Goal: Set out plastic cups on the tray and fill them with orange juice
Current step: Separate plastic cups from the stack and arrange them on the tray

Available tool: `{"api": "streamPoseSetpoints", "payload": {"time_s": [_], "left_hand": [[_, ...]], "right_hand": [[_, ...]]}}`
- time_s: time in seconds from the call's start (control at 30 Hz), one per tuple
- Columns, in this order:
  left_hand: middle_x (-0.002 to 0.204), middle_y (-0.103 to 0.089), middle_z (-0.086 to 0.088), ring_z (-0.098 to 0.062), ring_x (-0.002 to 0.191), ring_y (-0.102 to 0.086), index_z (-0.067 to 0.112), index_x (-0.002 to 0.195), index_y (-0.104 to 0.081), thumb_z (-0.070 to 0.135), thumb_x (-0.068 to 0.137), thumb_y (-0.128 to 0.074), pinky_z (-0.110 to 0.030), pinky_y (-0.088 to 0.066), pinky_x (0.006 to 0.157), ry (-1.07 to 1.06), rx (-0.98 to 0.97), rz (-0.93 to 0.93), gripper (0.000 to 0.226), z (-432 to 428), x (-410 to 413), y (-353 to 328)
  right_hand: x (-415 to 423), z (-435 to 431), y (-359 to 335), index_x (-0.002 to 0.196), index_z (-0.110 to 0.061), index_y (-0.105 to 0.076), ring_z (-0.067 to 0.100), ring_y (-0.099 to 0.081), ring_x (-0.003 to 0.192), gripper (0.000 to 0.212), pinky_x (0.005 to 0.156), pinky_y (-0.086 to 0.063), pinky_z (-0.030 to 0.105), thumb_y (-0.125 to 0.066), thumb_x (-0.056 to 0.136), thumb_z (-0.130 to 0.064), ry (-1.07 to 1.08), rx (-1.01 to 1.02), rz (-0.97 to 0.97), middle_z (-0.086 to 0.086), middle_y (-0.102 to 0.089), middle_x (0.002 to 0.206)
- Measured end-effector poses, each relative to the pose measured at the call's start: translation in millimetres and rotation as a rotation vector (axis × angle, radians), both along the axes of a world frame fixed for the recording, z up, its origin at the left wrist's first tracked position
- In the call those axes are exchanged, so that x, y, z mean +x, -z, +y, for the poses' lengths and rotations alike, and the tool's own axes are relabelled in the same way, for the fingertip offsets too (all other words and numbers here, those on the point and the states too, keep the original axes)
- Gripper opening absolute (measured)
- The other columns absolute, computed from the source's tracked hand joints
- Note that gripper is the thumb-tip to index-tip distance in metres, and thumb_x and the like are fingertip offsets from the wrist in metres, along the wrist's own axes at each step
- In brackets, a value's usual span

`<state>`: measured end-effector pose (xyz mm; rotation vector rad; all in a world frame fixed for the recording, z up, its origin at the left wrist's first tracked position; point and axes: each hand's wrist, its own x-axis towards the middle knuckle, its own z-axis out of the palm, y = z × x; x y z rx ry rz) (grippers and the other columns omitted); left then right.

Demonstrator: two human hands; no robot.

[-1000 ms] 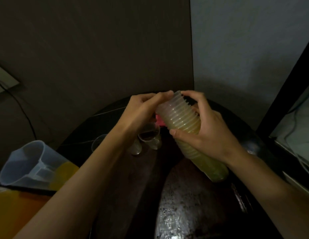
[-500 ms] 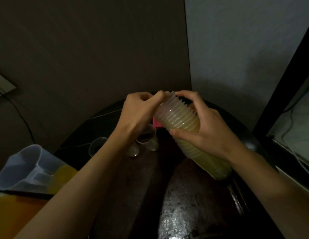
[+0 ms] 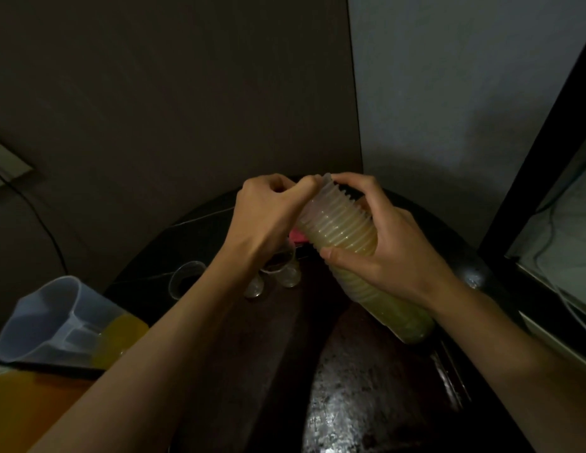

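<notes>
My right hand (image 3: 388, 253) grips a long stack of nested clear plastic cups (image 3: 344, 235), held tilted above a dark round tray (image 3: 367, 380). My left hand (image 3: 268, 217) pinches the rim of the topmost cup at the stack's upper end. Under my left wrist, three clear cups stand on the dark surface: one at the left (image 3: 183, 278) and two close together (image 3: 285, 273). A clear jug of orange juice (image 3: 66, 325) sits at the lower left.
A pink object (image 3: 298, 238) shows behind the stack. A dark wall and a pale wall meet behind the round table (image 3: 187, 237). An orange surface (image 3: 30, 410) lies at the bottom left. A black frame and white cables (image 3: 553, 223) are at the right.
My left fingers have curled tighter onto the top cup's rim. The stack and both hands have stayed almost in place.
</notes>
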<state>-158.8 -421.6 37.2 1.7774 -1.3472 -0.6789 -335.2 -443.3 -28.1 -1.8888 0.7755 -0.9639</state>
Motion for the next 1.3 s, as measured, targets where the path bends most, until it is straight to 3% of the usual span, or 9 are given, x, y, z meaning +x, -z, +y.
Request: {"api": "streamPoseSetpoints", "payload": {"time_s": [0.1, 0.2, 0.3, 0.4, 0.57, 0.7, 0.97, 1.1, 1.3], "left_hand": [[0.099, -0.072, 0.0, -0.011, 0.089, -0.071, 0.017, 0.103, -0.071, 0.052, 0.092, -0.062, -0.021, -0.052, 0.067, -0.02, -0.025, 0.065, 0.037, -1.0, 3.6, -4.0], [0.106, -0.071, 0.0, -0.012, 0.096, -0.07, 0.023, 0.105, -0.068, 0.056, 0.088, -0.059, -0.032, -0.056, 0.084, -0.074, -0.116, 0.157, 0.039, -6.5, 17.6, -20.9], [0.112, -0.066, 0.0, -0.015, 0.103, -0.066, 0.028, 0.105, -0.064, 0.06, 0.078, -0.06, -0.041, -0.056, 0.094, -0.118, -0.155, 0.071, 0.043, -10.8, 32.0, -30.4], [0.112, -0.064, 0.0, -0.013, 0.101, -0.064, 0.026, 0.109, -0.064, 0.067, 0.079, -0.065, -0.04, -0.057, 0.09, -0.131, -0.144, -0.044, 0.051, -12.0, 39.2, -18.0], [0.11, -0.053, 0.005, -0.013, 0.101, -0.054, 0.028, 0.106, -0.064, 0.073, 0.074, -0.066, -0.033, -0.053, 0.084, -0.009, -0.108, -0.513, 0.055, -12.0, 30.4, 32.9], [0.112, -0.05, 0.004, -0.017, 0.108, -0.047, 0.023, 0.118, -0.067, 0.08, 0.07, -0.052, -0.033, -0.033, 0.088, 0.079, -0.071, -0.775, 0.076, -9.3, 21.7, 63.8], [0.116, -0.057, -0.003, -0.022, 0.104, -0.047, 0.021, 0.121, -0.067, 0.083, 0.071, -0.041, -0.034, -0.032, 0.082, 0.163, 0.017, -0.97, 0.084, -12.1, 16.5, 91.5], [0.118, -0.056, -0.004, -0.022, 0.105, -0.046, 0.019, 0.123, -0.066, 0.082, 0.07, -0.04, -0.034, -0.034, 0.084, 0.161, 0.02, -0.947, 0.087, -13.1, 16.9, 92.5], [0.124, -0.053, -0.004, -0.022, 0.108, -0.043, 0.021, 0.128, -0.062, 0.083, 0.067, -0.039, -0.032, -0.03, 0.083, 0.198, 0.043, -0.974, 0.09, -10.6, 16.3, 88.4]], "right_hand": [[-2.3, -0.7, 0.8, 0.139, -0.049, -0.033, -0.004, -0.062, 0.097, 0.081, 0.073, -0.053, 0.016, -0.084, 0.078, -0.037, 0.004, -0.01, 0.036, -0.022, -0.055, 0.118], [-6.3, -0.1, 3.5, 0.141, -0.051, -0.032, -0.003, -0.062, 0.092, 0.083, 0.074, -0.052, 0.02, -0.084, 0.077, -0.04, 0.032, -0.022, 0.07, -0.023, -0.054, 0.116], [-15.6, -6.9, 2.8, 0.143, -0.05, -0.032, -0.002, -0.062, 0.093, 0.084, 0.076, -0.053, 0.021, -0.081, 0.075, -0.042, 0.089, -0.026, 0.075, -0.018, -0.056, 0.119], [-27.6, -16.0, -0.9, 0.141, -0.046, -0.036, -0.007, -0.063, 0.096, 0.08, 0.074, -0.051, 0.009, -0.082, 0.076, -0.036, 0.185, 0.0, -0.017, -0.018, -0.058, 0.12], [-38.5, -21.4, -3.3, 0.135, -0.049, -0.037, 0.0, -0.067, 0.09, 0.074, 0.072, -0.055, 0.018, -0.083, 0.081, -0.029, 0.303, 0.018, -0.129, -0.017, -0.064, 0.108], [-41.4, -22.5, -2.6, 0.138, -0.044, -0.038, 0.002, -0.068, 0.09, 0.073, 0.072, -0.055, 0.017, -0.082, 0.083, -0.026, 0.337, 0.024, -0.168, -0.012, -0.066, 0.106], [-44.5, -23.4, -2.1, 0.143, -0.035, -0.038, -0.01, -0.061, 0.092, 0.073, 0.069, -0.046, 0.005, -0.08, 0.084, -0.024, 0.34, 0.03, -0.175, -0.019, -0.061, 0.11], [-44.4, -22.9, -0.6, 0.142, -0.04, -0.038, -0.002, -0.064, 0.091, 0.074, 0.072, -0.05, 0.013, -0.081, 0.083, -0.026, 0.348, 0.031, -0.178, -0.017, -0.063, 0.106], [-45.5, -21.5, -3.8, 0.145, -0.031, -0.037, -0.024, -0.053, 0.091, 0.073, 0.068, -0.04, -0.002, -0.079, 0.086, -0.021, 0.339, 0.034, -0.185, -0.025, -0.053, 0.11]]}}
